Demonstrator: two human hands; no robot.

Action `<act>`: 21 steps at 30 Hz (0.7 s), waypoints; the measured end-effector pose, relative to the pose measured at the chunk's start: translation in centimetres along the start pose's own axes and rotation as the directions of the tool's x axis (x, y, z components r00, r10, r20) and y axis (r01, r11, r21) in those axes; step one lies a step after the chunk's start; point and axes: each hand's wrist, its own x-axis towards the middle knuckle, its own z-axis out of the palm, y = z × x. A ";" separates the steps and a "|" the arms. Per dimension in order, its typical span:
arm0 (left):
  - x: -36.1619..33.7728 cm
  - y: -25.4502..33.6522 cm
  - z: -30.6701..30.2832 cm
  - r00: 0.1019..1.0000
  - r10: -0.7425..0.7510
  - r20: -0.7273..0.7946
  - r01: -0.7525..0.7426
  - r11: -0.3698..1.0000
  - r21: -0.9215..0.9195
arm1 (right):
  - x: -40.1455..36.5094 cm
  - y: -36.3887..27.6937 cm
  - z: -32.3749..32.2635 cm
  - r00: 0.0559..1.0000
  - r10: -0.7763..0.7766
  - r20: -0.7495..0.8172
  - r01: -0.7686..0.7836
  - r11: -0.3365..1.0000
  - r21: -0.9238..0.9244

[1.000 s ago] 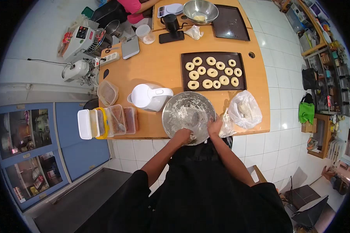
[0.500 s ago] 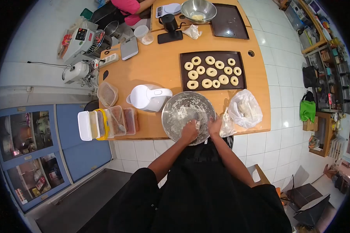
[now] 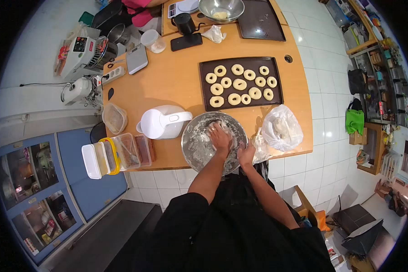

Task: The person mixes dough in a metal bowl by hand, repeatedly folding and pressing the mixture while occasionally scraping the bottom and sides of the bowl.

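A large steel bowl [image 3: 192,154] with floury white residue inside sits at the table's near edge. Inside it, my left hand [image 3: 220,138] presses on the floury mass with its fingers spread. My right hand [image 3: 246,154] grips the bowl's right rim, thumb up along the side. Just right of that hand lies a crumpled clear bag [image 3: 260,148], beside a larger white plastic bag [image 3: 283,128] with pale contents. Beyond the bowl, a dark tray [image 3: 206,102] holds several dough rings [image 3: 239,85].
A white kettle [image 3: 163,121] stands left of the bowl, with lidded containers [image 3: 133,152] at the table's left corner. Farther back are a grey scale [image 3: 137,59], a black phone [image 3: 186,41], a second steel bowl [image 3: 222,10] and another person's pink sleeve [image 3: 140,13].
My left hand has moved forward in the bowl and its fingers have spread from a closed shape. My right hand stays at the rim. The whole view has shifted slightly.
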 end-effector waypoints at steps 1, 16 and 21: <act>0.4 0.1 0.2 0.997 -0.076 -0.006 0.076 0.997 0.011 | -0.1 -0.1 -0.2 1.000 -0.016 0.001 0.016 1.000 0.001; -0.5 -0.2 0.5 0.943 -0.193 0.270 0.216 0.975 -0.056 | -0.6 0.3 1.3 0.990 -0.029 -0.136 0.025 0.999 -0.032; -3.9 -1.7 1.1 0.949 0.034 0.314 -0.020 0.999 -0.047 | -0.8 -1.1 0.8 0.991 0.084 -0.100 -0.090 0.994 -0.058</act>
